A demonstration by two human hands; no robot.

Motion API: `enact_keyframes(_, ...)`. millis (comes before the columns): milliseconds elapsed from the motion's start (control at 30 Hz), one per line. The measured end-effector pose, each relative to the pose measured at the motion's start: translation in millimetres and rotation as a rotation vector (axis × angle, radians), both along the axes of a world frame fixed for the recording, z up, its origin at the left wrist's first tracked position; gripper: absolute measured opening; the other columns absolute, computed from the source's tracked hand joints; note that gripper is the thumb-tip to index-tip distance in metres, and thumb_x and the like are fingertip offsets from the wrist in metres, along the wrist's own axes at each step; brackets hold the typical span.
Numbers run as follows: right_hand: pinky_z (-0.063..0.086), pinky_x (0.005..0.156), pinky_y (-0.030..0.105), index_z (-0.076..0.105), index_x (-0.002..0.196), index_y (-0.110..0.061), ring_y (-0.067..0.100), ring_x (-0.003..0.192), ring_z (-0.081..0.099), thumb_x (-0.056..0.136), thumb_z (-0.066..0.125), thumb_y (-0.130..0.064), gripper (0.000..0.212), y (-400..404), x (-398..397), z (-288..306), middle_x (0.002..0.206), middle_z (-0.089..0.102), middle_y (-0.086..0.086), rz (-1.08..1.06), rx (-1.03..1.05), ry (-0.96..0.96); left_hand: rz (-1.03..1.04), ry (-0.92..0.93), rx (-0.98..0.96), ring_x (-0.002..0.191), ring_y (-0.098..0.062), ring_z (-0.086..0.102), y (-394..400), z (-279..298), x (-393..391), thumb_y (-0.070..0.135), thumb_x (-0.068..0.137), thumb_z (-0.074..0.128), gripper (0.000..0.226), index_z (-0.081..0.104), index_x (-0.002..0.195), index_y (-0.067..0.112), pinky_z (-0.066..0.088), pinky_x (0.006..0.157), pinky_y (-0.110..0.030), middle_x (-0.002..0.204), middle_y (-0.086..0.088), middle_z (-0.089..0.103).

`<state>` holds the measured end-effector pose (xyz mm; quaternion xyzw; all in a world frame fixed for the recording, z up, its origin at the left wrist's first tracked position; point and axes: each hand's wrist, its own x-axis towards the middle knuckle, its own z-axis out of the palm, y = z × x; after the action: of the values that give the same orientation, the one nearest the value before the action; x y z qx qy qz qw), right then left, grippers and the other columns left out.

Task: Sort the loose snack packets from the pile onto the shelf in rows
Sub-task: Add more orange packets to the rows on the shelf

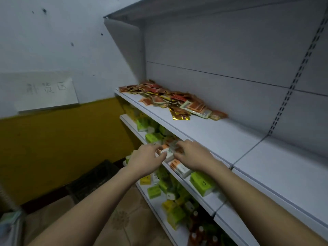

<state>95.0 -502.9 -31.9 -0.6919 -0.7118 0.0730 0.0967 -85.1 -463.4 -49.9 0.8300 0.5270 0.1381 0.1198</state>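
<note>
- Hands working close together at the front edge of the second white shelf (209, 199), just below the lip of the upper shelf.
- Left hand (144, 159) is curling its fingers round the near end of a small white-and-orange packet (168, 153), thumb lying along the packet's lower side.
- Right hand (192, 154) is coming at the same packet from the opposite side, fingers bent over its far end; exact contact points are blurred, so I cannot tell how firmly this hand is gripping.
- Both forearms are reaching in from the bottom of the view, bare, converging on the packet.
- Second white-and-orange packet (180, 168) is lying on the second shelf just under the right wrist, tilted toward the shelf edge.
- Green rectangular packs (202, 185) are sitting beside it on that shelf, with more green and yellow packs scattered along the shelves below.
- Loose pile of red, orange and gold foil snack packets (170, 99) is lying on the upper white metal shelf (239, 139), at its left end toward the back panel, well apart from both hands.
- Right part of the upper shelf is showing bare white surface.
- Bottles with white caps (197, 226) are standing on the lowest visible shelf.
- White paper sign (47, 91) with faint characters is hanging on the left wall, above a yellow painted band (62, 139).
- Dark plastic crate (94, 180) is sitting on the floor by that wall.
</note>
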Motion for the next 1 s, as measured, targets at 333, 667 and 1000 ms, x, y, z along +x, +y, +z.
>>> enact_keyframes(333, 0.050, 0.088, 0.041, 0.054, 0.133, -0.025, 0.023, 0.118, 0.051, 0.099, 0.046, -0.040, 0.038, 135, 3, -21, 0.129, 0.056, 0.001, -0.040, 0.068, 0.097, -0.057, 0.012, 0.001, 0.119, -0.021, 0.057, 143, -15, 26, 0.056, 0.099, 0.041, 0.044, 0.060, 0.132, 0.032, 0.052, 0.092, -0.042, 0.132, 0.002, 0.062)
enact_keyframes(667, 0.051, 0.080, 0.036, 0.062, 0.118, -0.021, 0.019, 0.101, 0.059, 0.097, 0.051, -0.027, 0.025, 287, 62, -20, 0.115, 0.064, 0.000, -0.196, 0.216, 0.414, -0.116, -0.041, 0.066, 0.115, -0.021, 0.058, 299, -13, 98, 0.051, 0.099, 0.047, 0.041, 0.062, 0.131, 0.030, 0.050, 0.092, -0.041, 0.129, 0.001, 0.063)
enact_keyframes(1000, 0.048, 0.071, 0.037, 0.061, 0.091, -0.017, 0.023, 0.081, 0.060, 0.092, 0.058, -0.010, 0.008, 358, 147, -44, 0.080, 0.060, 0.001, -0.740, 0.526, 0.746, -0.282, -0.201, 0.071, 0.114, -0.020, 0.055, 409, -15, 178, 0.039, 0.100, 0.050, 0.034, 0.064, 0.127, 0.025, 0.047, 0.093, -0.037, 0.122, 0.003, 0.065)
